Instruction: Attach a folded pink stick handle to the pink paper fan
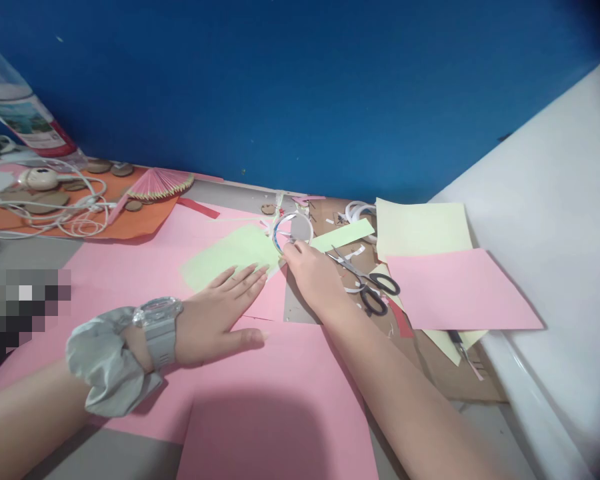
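My left hand (225, 313), with a grey watch and a scrunchie at the wrist, lies flat with fingers stretched out. Its fingertips rest on a light green sheet of paper (230, 257), its palm over pink paper (125, 267). At the sheet's right end, my right hand (305, 270) has its fingers closed in a pinch at the lower rim of a clear ring-shaped roll of tape (311, 233). Its fingertips are partly hidden. Scissors (363, 277) with black handles lie partly open right of that hand. A green paper strip (347, 233) extends behind it.
Cream paper (425, 227) and pink paper (460, 290) lie at the right, over cardboard (430, 353) with a craft knife (460, 345). A folded pink fan (160, 183), white cable (97, 213) and bottle (27, 113) are at the left. A blue wall (300, 93) rises behind.
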Demonstrator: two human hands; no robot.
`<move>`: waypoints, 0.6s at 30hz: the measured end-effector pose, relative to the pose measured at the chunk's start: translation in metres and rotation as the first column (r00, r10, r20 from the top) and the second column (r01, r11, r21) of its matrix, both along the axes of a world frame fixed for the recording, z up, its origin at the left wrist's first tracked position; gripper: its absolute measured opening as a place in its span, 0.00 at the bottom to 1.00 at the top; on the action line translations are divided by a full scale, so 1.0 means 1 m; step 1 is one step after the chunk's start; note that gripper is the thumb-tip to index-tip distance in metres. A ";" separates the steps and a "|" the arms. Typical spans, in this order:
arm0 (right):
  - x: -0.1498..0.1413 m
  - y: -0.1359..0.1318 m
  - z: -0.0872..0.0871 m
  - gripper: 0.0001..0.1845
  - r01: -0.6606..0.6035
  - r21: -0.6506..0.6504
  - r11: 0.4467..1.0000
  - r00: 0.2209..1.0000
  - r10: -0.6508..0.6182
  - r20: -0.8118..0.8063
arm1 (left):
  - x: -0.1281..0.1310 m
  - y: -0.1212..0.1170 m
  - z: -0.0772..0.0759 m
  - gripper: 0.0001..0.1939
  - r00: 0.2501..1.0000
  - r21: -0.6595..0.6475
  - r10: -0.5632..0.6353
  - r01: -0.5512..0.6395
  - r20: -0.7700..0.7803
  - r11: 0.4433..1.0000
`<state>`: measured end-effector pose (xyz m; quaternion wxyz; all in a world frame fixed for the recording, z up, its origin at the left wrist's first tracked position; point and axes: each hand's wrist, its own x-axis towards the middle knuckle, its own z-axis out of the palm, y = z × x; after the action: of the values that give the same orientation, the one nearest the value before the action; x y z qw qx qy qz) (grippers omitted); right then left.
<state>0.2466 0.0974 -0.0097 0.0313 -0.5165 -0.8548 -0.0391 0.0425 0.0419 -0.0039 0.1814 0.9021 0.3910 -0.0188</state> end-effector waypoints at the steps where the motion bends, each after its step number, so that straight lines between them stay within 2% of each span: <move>1: 0.000 0.000 0.000 0.12 -0.003 -0.004 1.000 1.000 0.003 -0.006 | 0.000 0.002 0.001 0.41 1.000 -0.021 -0.006 0.006 0.002 1.000; 3: 0.001 0.001 0.001 0.13 -0.009 -0.014 1.000 1.000 0.009 -0.022 | 0.002 0.006 0.004 0.37 1.000 -0.018 0.016 -0.016 0.023 1.000; 5: 0.001 0.001 0.001 0.14 -0.017 -0.023 1.000 0.999 0.016 -0.040 | 0.009 0.012 0.005 0.37 0.997 0.040 0.055 -0.057 0.048 0.998; 10: 0.001 0.000 0.003 0.13 -0.027 -0.023 0.999 0.995 0.025 -0.093 | 0.029 0.023 -0.004 0.43 0.993 0.169 0.082 -0.094 0.080 0.981; 18: 0.002 0.002 0.002 0.11 0.000 -0.027 1.000 0.992 -0.003 -0.125 | 0.033 0.025 -0.013 0.44 0.997 0.211 0.078 -0.082 0.027 0.974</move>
<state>0.2489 0.0991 -0.0079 0.0779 -0.5189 -0.8513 0.0051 0.0758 0.0672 -0.0169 0.0884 0.9000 0.4251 0.0389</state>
